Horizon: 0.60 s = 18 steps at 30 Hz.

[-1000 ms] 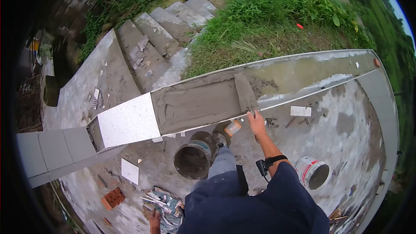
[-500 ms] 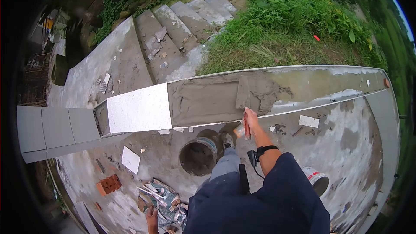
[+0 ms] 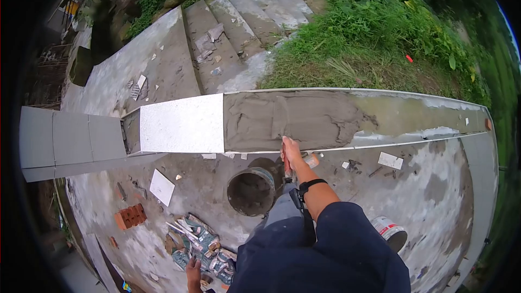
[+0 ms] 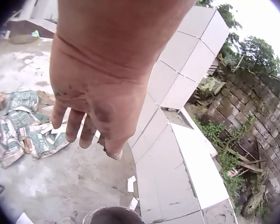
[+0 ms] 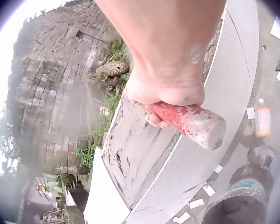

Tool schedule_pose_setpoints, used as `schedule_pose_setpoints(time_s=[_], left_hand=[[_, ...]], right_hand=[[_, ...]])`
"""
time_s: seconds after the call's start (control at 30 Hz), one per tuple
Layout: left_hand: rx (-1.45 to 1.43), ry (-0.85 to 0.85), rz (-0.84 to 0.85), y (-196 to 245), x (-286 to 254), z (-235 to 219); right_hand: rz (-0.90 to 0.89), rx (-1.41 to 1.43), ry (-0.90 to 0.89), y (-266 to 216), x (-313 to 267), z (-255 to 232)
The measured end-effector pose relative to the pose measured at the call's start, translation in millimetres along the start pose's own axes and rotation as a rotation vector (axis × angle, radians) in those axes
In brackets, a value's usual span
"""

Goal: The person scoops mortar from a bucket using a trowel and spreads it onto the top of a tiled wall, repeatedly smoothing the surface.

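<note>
My right hand [image 3: 292, 151] grips the red, mortar-spattered handle [image 5: 184, 120] of a trowel at the near edge of a low wall. The trowel's blade lies over the wet grey mortar [image 3: 320, 116], coated in the same grey and hard to pick out. In the right wrist view my fingers curl round the handle and its butt end sticks out. A white tile [image 3: 182, 125] covers the wall top just left of the mortar. My left hand [image 4: 95, 100] hangs low at my side, fingers loosely bent and holding nothing.
A bucket of mortar [image 3: 230, 192] stands by my feet, near an orange drink bottle [image 5: 262, 120]. Torn bags [image 3: 203, 239], a red brick [image 3: 130, 217] and a loose white tile [image 3: 161, 187] lie on the concrete. Another bucket [image 3: 388, 227] is at right. Steps [image 3: 217, 57] rise behind the wall.
My right hand has swept the trowel leftward along the mortar, which now reaches smoother across the middle. The head view has shifted slightly. The left hand still hangs low.
</note>
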<state>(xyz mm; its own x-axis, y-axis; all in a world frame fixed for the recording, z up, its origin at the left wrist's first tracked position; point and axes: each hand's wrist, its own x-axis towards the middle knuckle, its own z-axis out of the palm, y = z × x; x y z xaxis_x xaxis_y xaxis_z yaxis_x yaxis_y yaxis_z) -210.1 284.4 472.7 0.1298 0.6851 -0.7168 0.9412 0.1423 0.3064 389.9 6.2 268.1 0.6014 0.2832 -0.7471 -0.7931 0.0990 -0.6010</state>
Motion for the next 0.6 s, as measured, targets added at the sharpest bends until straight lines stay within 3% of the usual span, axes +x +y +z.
schedule_pose_setpoints(time_s=[0.13, 0.2, 0.23, 0.3, 0.33, 0.4, 0.47, 0.53, 0.6], left_hand=[[-0.050, -0.013, -0.009, 22, 2, 3], [-0.026, -0.026, -0.021, 30, 4, 9], [0.003, -0.033, -0.030, 32, 7, 9], [0.024, -0.075, 0.003, 34, 15, 11], [0.036, -0.107, 0.034, 33, 16, 12], [-0.052, -0.109, 0.043, 24, 34, 11], [-0.152, -0.112, 0.050, 13, 47, 17], [0.029, -0.027, 0.213, 7, 55, 19], [0.072, -0.025, 0.192, 9, 51, 15]], right_hand=[[0.000, -0.097, 0.013, 7, 11, -5], [-0.359, -0.738, 0.240, 56, 54, -32], [-0.353, -0.738, 0.248, 42, 39, -38], [-0.383, -1.343, 0.169, -15, -7, -46], [-0.374, -1.345, 0.169, -26, -13, -50], [-0.129, -1.299, 0.273, -42, -19, -54], [-0.130, -1.275, 0.321, -40, -23, -56], [-0.194, -1.296, 0.256, -50, -29, -63], [-0.273, -1.286, 0.344, -38, -23, -89]])
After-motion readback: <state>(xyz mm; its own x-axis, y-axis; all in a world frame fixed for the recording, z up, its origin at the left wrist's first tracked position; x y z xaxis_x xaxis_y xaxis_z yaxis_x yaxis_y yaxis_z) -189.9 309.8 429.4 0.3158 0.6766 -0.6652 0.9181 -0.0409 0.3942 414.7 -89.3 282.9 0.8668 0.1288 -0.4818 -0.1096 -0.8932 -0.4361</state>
